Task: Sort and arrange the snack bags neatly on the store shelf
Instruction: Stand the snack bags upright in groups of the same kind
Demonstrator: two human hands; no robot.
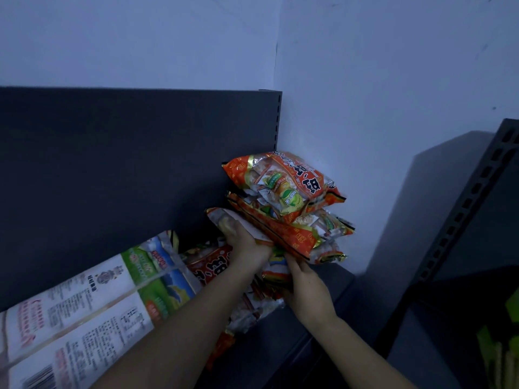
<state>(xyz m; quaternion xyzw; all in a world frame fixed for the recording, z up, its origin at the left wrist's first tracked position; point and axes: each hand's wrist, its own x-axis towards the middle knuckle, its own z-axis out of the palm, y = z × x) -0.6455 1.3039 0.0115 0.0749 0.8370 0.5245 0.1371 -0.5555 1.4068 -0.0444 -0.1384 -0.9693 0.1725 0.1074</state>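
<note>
Several orange-red snack bags (283, 189) are stacked at the right end of the dark shelf (317, 327), against its back panel. My left hand (247, 242) grips the left edge of the lower bags in the stack. My right hand (306, 287) holds the stack from below at its front, fingers tucked under the bags. More orange-red bags (210, 265) lie beneath and behind my left forearm. Two long white-and-green bags (92, 310) lie flat at the left.
The dark back panel (126, 164) rises behind the shelf. A pale wall (379, 108) closes the corner on the right. Another dark shelf upright (463, 209) stands at the far right, with something green (502, 346) at its foot.
</note>
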